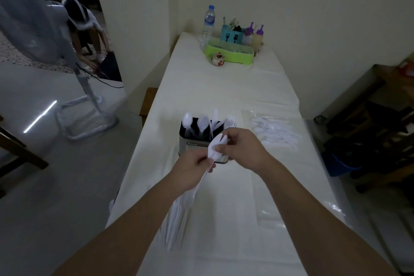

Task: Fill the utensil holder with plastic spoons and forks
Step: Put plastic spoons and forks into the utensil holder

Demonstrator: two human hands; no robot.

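A metal utensil holder (194, 144) with black compartments stands mid-table, with white plastic spoons (202, 123) and forks (231, 119) upright in it. Just in front of it my left hand (192, 169) grips a bunch of white plastic spoons (214, 149) by the handles. My right hand (243, 147) pinches the bowl of the top spoon in that bunch. More white utensils (177, 219) lie on the table under my left forearm. A clear bag of white plastic utensils (274, 132) lies to the right of the holder.
At the far end of the white-covered table (224, 87) stand a green tray (228, 54), a water bottle (208, 23), a blue caddy (231, 36) and sauce bottles (257, 37). A standing fan (56, 51) and a crouching person (87, 31) are on the left. Wooden furniture (380, 107) is on the right.
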